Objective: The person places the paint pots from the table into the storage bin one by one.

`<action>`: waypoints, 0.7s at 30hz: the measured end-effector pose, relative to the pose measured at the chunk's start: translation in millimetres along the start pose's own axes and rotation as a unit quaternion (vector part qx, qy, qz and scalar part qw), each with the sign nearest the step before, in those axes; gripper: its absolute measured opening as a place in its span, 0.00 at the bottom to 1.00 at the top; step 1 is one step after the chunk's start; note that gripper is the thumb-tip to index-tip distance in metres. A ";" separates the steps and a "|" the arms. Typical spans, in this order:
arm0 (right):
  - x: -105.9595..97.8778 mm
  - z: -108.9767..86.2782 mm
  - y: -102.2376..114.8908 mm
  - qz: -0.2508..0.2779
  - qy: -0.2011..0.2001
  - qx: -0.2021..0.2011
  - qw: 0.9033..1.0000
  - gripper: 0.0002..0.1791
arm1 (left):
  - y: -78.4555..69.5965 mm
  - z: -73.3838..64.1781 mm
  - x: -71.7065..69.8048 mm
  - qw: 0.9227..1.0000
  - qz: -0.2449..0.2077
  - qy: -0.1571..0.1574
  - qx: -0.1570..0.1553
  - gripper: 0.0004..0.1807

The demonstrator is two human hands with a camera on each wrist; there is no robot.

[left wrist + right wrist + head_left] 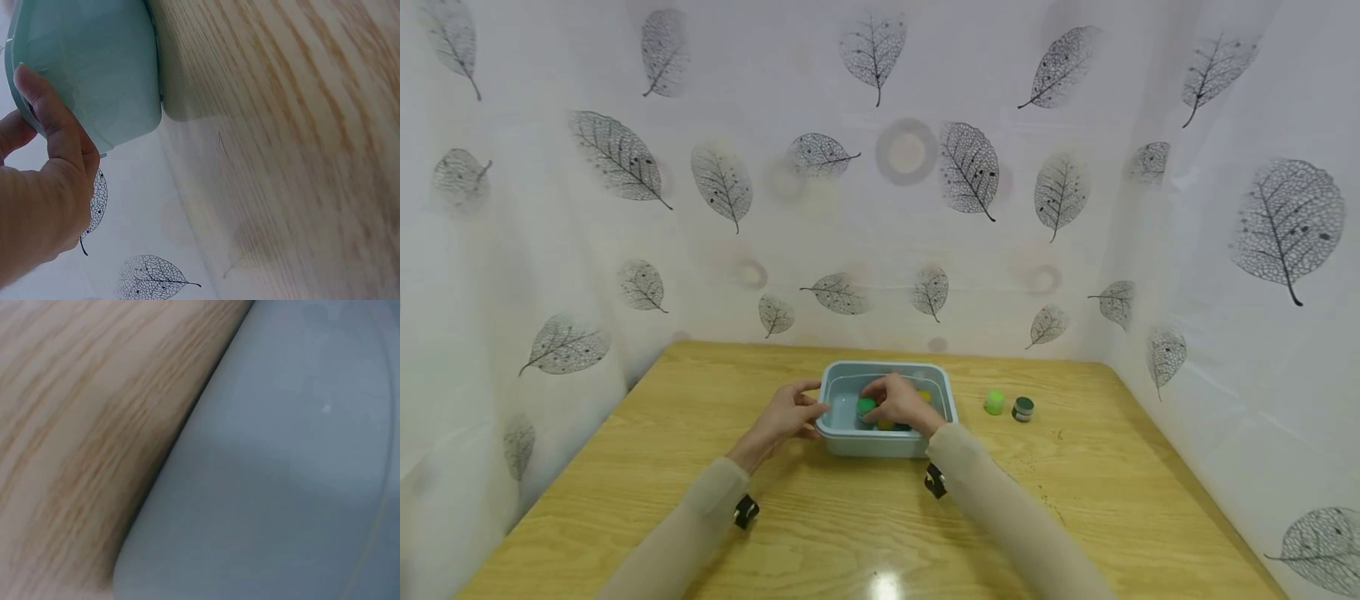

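Observation:
A pale blue plastic basin (pixel 872 447) stands on the table. My left hand (pixel 784 418) holds its left rim between thumb and fingers, and the left wrist view shows that hand (pixel 56 144) at the basin's edge (pixel 94 69). Inside the basin, my right hand (pixel 901 402) pinches a small jar with a green lid (pixel 866 406). Yellow-topped items (pixel 925 396) lie in there too, partly hidden by the right hand. The right wrist view catches only the basin's outer wall (pixel 250 487) and no hand.
Right of the basin, a light green small jar (pixel 995 402) and a dark green small jar (pixel 1022 408) stand on the wooden table (pixel 820 533). A white curtain with leaf prints (pixel 865 225) hangs behind and at both sides.

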State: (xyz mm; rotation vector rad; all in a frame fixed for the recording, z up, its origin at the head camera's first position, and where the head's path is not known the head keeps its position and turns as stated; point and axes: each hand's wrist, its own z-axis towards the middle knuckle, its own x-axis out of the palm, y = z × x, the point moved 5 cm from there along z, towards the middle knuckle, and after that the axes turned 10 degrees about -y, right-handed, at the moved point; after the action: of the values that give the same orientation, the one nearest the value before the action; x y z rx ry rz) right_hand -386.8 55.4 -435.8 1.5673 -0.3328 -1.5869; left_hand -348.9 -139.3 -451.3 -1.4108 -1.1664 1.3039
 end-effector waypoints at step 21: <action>-0.1 0.3 -2.1 -0.014 -0.013 0.003 1.000 0.21 | -2.3 -1.8 -0.2 1.000 -0.004 0.007 0.000 0.31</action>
State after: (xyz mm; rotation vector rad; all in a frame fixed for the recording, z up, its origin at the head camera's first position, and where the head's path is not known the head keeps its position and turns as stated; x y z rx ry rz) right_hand -387.9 56.7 -437.2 1.5645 -0.3317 -1.6298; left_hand -347.3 -139.1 -448.8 -1.4131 -1.1615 1.2864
